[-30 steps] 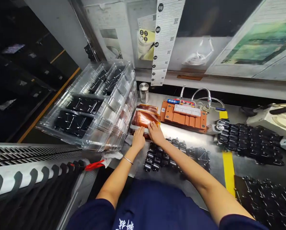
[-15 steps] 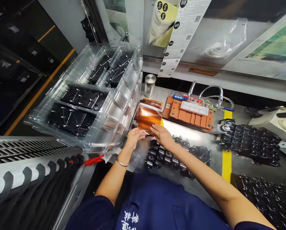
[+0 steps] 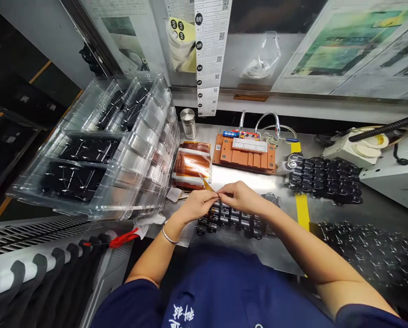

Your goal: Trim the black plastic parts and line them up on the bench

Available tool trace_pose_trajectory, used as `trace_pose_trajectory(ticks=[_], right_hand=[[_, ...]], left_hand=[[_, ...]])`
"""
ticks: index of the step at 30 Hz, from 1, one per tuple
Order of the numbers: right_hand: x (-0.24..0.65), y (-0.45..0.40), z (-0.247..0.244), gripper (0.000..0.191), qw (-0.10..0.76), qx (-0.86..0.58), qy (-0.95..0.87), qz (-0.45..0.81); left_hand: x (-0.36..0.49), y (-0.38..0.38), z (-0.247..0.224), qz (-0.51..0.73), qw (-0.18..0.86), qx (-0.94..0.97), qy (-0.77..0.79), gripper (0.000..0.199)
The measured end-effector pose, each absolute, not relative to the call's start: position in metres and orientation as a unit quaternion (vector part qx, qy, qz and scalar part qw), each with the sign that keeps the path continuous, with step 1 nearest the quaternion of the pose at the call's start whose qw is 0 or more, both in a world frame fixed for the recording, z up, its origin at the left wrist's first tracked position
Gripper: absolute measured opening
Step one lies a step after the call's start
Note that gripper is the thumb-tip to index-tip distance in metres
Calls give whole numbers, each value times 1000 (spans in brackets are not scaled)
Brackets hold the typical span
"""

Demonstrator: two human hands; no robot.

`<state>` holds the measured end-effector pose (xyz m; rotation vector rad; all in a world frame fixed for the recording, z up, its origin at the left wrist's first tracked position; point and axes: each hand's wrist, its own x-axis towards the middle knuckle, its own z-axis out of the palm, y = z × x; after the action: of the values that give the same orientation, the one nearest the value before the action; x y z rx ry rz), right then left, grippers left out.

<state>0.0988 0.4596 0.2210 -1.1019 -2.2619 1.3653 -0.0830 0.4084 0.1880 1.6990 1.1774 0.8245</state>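
My left hand (image 3: 197, 204) and my right hand (image 3: 240, 197) meet fingertip to fingertip, both closed in a pinch. A thin piece of amber film (image 3: 208, 184), seen nearly edge-on, sticks out up and left from between their fingertips. Just beyond lies a pile of shiny amber film sheets (image 3: 193, 160) with pale edge strips. Below my fingers sits a row of black ribbed parts (image 3: 238, 217) on the metal bench, partly covered by my hands and right forearm.
Stacked clear plastic trays (image 3: 118, 191) holding black parts rise at the left. Behind are a lidded metal jar (image 3: 188, 125) and an orange fixture (image 3: 246, 159) with hoses. More black parts (image 3: 327, 180) stand at the right, near a white machine (image 3: 364, 141).
My hands have left the film pile, moving right and towards me, and now pinch one amber film piece together over the black parts. The camera view has turned to the right.
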Motion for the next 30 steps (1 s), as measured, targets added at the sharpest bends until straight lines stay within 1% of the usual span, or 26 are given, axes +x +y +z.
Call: trace_pose_trajectory(ticks=[2,4,8,11,13,15,17,18,21,23,25,27,30], right_hand=[[109,461,220,13,188,-437,-721,504],[123,466,213,11,250,-499,-654,511],[167,478,191,21,363,-593,-550,463],[203,477,179,25,435,-639,-482,413],[224,472,177,25,457,-653,-460,391],[240,466,177,23,440,-656,-490,370],[255,462,179,21,384,-650,-567,330],[261,462,180,19,350,-644,-610,302],[278,464,180,19,273,-610,-711,219],[288,467,178,21,246,-580,-756,174],[295,470,176,21,225,-553,-790,138],[300,473,176,21,200,-531,-815,121],[305,476,181,20,176,-504,-836,128]], left_hand=[[-75,408,186,371,496,592,516,9],[-75,411,178,407,522,476,579,13],[-99,433,149,435,463,335,696,28],[-123,450,127,413,407,255,774,29],[-133,455,119,378,370,230,817,26],[-136,455,120,334,332,237,850,20],[-132,454,128,289,281,271,874,13],[-126,454,134,270,251,296,881,16],[-95,467,151,231,180,388,874,39],[-59,487,158,195,178,519,813,40],[-10,517,158,135,205,687,684,33],[49,554,152,106,244,766,586,22],[145,614,138,85,268,832,479,21]])
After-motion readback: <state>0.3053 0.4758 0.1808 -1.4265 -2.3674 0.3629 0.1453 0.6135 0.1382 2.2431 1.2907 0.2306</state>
